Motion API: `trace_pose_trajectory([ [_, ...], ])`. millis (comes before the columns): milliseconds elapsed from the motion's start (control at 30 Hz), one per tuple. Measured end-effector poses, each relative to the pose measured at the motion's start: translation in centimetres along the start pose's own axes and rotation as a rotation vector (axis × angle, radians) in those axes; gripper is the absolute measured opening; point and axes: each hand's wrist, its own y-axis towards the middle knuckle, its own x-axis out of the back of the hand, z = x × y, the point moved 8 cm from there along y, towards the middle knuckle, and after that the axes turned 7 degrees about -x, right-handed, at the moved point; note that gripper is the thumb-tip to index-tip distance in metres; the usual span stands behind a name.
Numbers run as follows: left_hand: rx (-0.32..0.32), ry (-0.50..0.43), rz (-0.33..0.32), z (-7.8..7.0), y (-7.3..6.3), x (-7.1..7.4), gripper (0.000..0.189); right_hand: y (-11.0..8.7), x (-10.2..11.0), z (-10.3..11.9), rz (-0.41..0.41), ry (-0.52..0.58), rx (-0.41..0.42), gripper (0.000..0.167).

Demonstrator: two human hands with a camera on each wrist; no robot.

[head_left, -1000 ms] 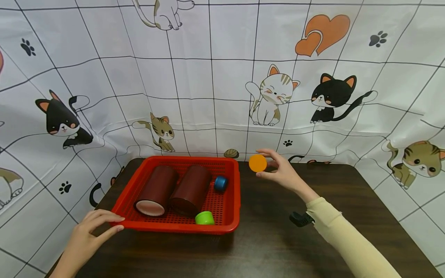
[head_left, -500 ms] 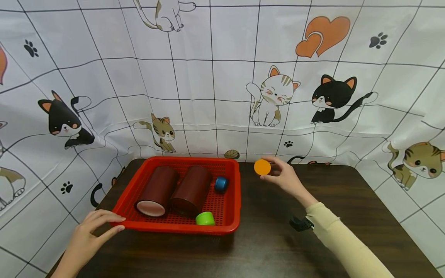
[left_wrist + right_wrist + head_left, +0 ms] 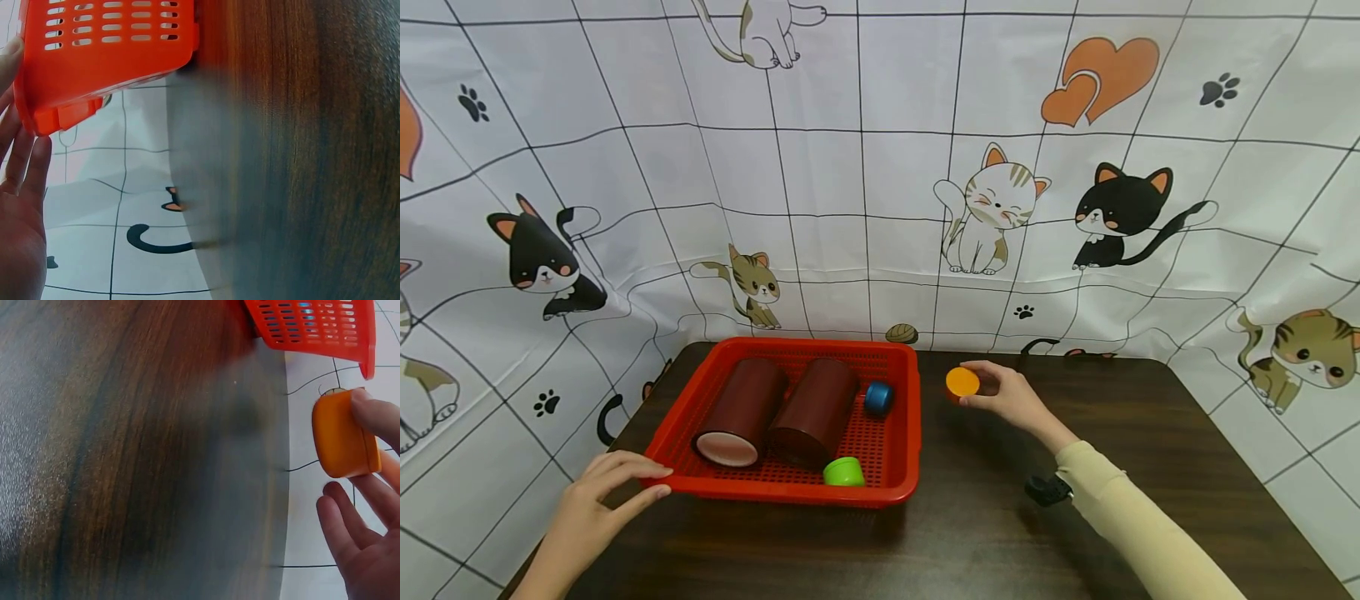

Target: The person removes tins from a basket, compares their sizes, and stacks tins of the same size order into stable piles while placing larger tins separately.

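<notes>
A red plastic basket [image 3: 912,417] stands on the dark wooden table. At its near left corner my left hand [image 3: 598,500] pinches the rim; the left wrist view shows the thumb and fingers on either side of the rim [image 3: 28,94]. My right hand [image 3: 1011,400] holds a small round orange container [image 3: 962,382] between thumb and fingers, right of the basket and above the table. In the right wrist view the orange container [image 3: 342,434] shows a rounded side and a seam near its flat end. Two fingers of that hand stick out below it.
Inside the basket lie two dark brown cylinders [image 3: 745,408], one with a pale end, a small blue cylinder [image 3: 878,399] and a small green container [image 3: 844,472]. A white cloth [image 3: 820,167] printed with cats hangs behind the table [image 3: 970,517].
My right hand has lowered the orange container toward the table, and it now tilts so its side shows. The left hand keeps its hold on the basket rim.
</notes>
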Motion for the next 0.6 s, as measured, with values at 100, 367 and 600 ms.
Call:
trace_pose_trajectory([
  [100, 0.002, -0.005, -0.002, -0.1, 0.0, 0.0, 0.041, -0.1, -0.4, -0.3, 0.036, -0.035, -0.004, 0.058],
  [367, 0.002, -0.009, -0.001, 0.2, 0.0, 0.0, 0.042, -0.7, -1.4, -1.5, 0.145, -0.057, -0.018, 0.057],
  [600, -0.006, -0.007, 0.005, 0.4, -0.1, 0.0, 0.041, -1.0, -1.9, -1.4, 0.21, -0.031, 0.021, 0.055],
])
